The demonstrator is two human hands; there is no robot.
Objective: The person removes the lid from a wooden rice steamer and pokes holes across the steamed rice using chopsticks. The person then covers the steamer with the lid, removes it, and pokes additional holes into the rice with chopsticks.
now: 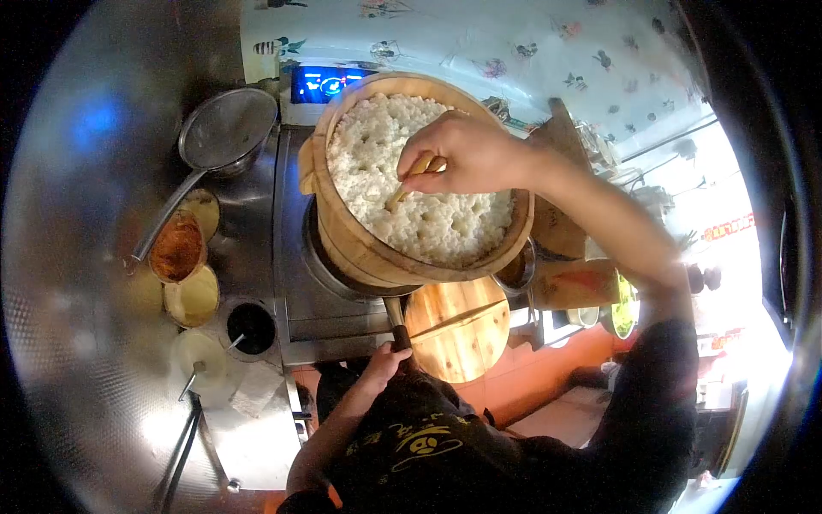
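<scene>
One wooden stick (398,200) juts from the clenched right grip (455,156) toward dimpled white rice (366,147); left grip (383,368) clasps a handle (400,335).

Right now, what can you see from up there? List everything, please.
wooden tub: 1, light brown, centre
rice: 1 heap, white, in tub
wooden stick: 1, tan, tip in rice
pan: 1, dark grey, under tub
round wooden lid: 1, yellowish, in front of tub
sieve: 1, grey, left of tub
containers: at least four, red, yellow and black contents, left
screen: 1, blue, behind tub
wall: 1, patterned pale blue, top
other items: several, too washed-out to count, right
garment: 1, black with yellow print, bottom
left grip: 1, bare, on pan handle
right grip: 1, bare, round the wooden stick
</scene>
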